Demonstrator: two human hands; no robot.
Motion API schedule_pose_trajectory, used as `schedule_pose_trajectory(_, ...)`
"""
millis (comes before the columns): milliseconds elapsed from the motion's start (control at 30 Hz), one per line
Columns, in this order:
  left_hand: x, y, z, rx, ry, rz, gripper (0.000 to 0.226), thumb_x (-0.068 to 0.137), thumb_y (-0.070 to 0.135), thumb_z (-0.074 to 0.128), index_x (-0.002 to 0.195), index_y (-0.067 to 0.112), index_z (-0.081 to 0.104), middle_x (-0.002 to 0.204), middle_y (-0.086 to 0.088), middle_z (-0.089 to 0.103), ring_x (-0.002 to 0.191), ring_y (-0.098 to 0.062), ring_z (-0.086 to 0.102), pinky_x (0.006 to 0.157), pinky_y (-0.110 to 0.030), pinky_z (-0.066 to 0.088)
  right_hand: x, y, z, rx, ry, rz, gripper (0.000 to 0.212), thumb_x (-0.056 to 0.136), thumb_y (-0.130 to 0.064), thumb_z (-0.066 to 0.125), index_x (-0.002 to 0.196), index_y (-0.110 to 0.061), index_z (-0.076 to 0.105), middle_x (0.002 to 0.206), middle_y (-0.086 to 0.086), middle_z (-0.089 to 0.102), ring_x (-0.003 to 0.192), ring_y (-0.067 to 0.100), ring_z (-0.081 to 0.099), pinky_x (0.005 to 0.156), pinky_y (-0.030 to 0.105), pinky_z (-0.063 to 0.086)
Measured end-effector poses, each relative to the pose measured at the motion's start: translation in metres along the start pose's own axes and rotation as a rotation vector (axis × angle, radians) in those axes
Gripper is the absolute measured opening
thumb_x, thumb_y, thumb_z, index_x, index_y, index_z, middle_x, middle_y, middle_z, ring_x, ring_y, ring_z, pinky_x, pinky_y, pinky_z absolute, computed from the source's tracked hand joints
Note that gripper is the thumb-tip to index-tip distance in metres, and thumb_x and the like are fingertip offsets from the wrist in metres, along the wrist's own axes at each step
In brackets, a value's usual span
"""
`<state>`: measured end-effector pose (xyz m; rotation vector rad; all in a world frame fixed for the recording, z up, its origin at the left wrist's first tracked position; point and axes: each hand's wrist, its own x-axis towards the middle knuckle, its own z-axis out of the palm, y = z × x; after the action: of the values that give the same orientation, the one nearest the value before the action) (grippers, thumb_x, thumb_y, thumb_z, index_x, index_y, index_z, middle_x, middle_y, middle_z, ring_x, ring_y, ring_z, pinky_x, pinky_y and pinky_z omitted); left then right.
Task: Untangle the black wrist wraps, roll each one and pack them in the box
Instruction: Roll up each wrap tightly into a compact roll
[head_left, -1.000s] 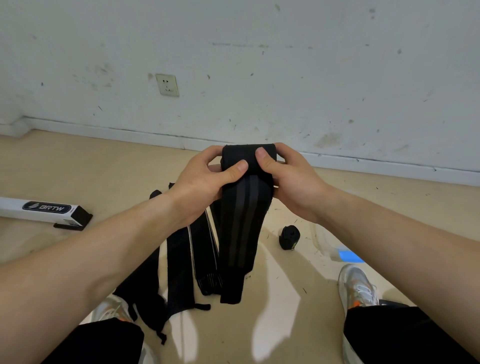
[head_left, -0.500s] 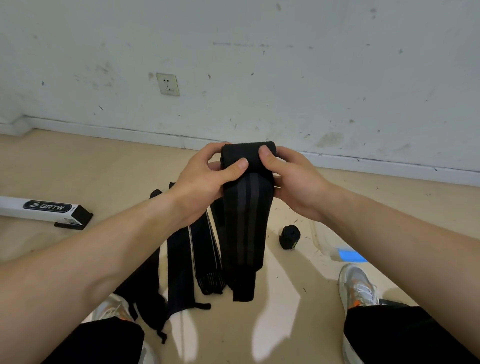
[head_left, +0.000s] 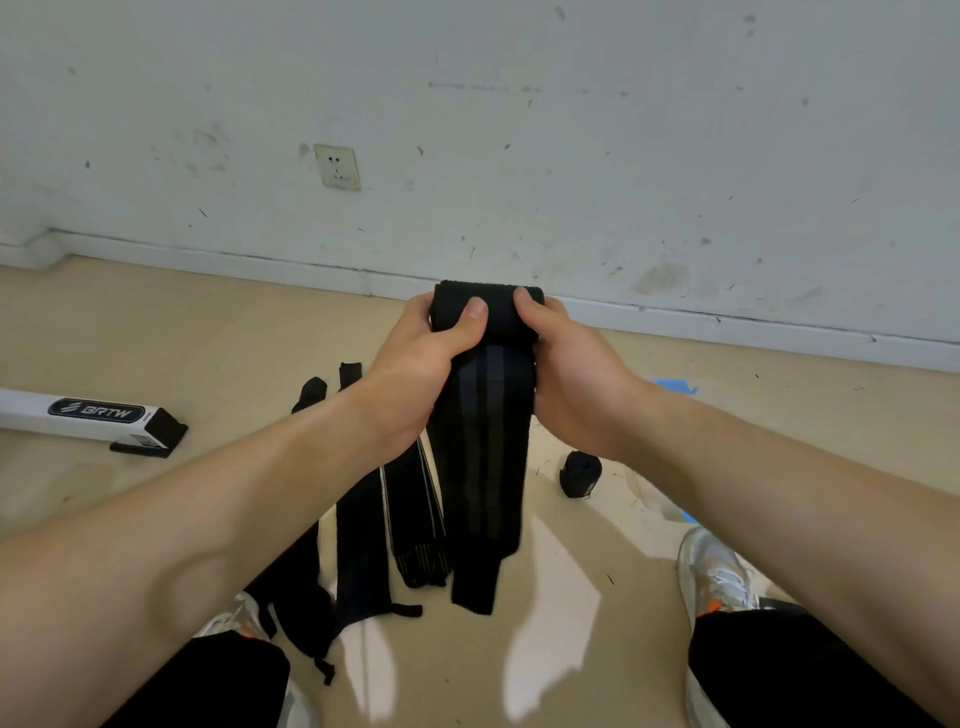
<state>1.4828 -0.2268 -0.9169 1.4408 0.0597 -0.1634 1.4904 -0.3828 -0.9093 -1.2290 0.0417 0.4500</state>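
Observation:
A black wrist wrap (head_left: 485, 452) with grey stripes hangs in front of me, its top end wound into a small roll. My left hand (head_left: 415, 364) grips the roll from the left, thumb on its front. My right hand (head_left: 571, 379) grips it from the right. The wrap's loose tail reaches down close to the floor. Several more black wraps (head_left: 363, 519) lie spread on the floor under my left forearm. One rolled wrap (head_left: 580, 474) stands on the floor to the right. The white box (head_left: 78, 415) with a black end flap lies at the far left.
The beige floor meets a white wall (head_left: 571, 156) with a socket (head_left: 337, 166) just behind the wraps. My two shoes (head_left: 719, 577) and black trouser knees frame the bottom of the view. Blue tape (head_left: 675, 387) sticks to the floor behind my right wrist.
The roll at the top of the wrap has grown thicker and the hanging tail has shortened. Both hands have stayed at the roll, turning it.

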Motion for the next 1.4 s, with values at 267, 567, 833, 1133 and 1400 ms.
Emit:
schedule_pose_trajectory(267,-0.005,0.001,0.013,0.015,0.018,-0.013,0.054,0.101,0.031,0.066,0.145,0.011,0.041,0.132,-0.007,0.069,0.117,-0.019,0.07,0.103,-0.042,0.055,0.006,0.005,0.002,-0.029,0.062,-0.014,0.071,0.093,-0.072,0.045,0.142,-0.021,0.05,0.13,0.003,0.069,0.114,0.023,0.07,0.103,0.045,0.052)
schedule_pose_trajectory(567,-0.002,-0.002,0.009,0.042,0.038,-0.029,0.073,0.084,0.059,0.066,0.14,0.018,0.043,0.13,-0.005,0.069,0.116,-0.021,0.071,0.106,-0.047,0.054,0.0,0.003,0.001,0.029,0.025,-0.051,0.037,0.105,-0.037,0.052,0.136,-0.018,0.049,0.131,0.009,0.067,0.115,0.025,0.069,0.103,0.047,0.053)
schedule_pose_trajectory(833,0.001,-0.007,0.009,0.02,-0.013,-0.054,0.068,0.091,0.042,0.071,0.144,0.017,0.036,0.135,-0.009,0.065,0.12,-0.025,0.068,0.107,-0.05,0.053,0.003,-0.004,-0.009,-0.16,0.008,-0.008,0.054,0.102,-0.055,0.048,0.136,-0.014,0.055,0.126,0.005,0.071,0.111,0.022,0.071,0.101,0.045,0.054)
schedule_pose_trajectory(1133,0.003,-0.009,0.003,0.081,-0.082,-0.054,0.088,0.079,0.067,0.072,0.144,0.012,0.052,0.132,-0.013,0.069,0.12,-0.031,0.069,0.108,-0.052,0.051,-0.003,0.0,-0.013,-0.095,0.026,-0.073,0.035,0.102,-0.029,0.059,0.13,-0.009,0.054,0.111,0.006,0.073,0.097,0.02,0.074,0.088,0.034,0.06)
schedule_pose_trajectory(1400,0.002,-0.003,-0.003,-0.06,-0.041,-0.075,0.058,0.094,0.035,0.071,0.142,0.011,0.05,0.132,-0.015,0.069,0.118,-0.033,0.07,0.104,-0.054,0.054,-0.002,0.001,-0.012,-0.36,-0.002,0.024,0.05,0.098,-0.062,0.05,0.132,-0.027,0.057,0.121,-0.007,0.072,0.112,0.016,0.07,0.101,0.047,0.053)
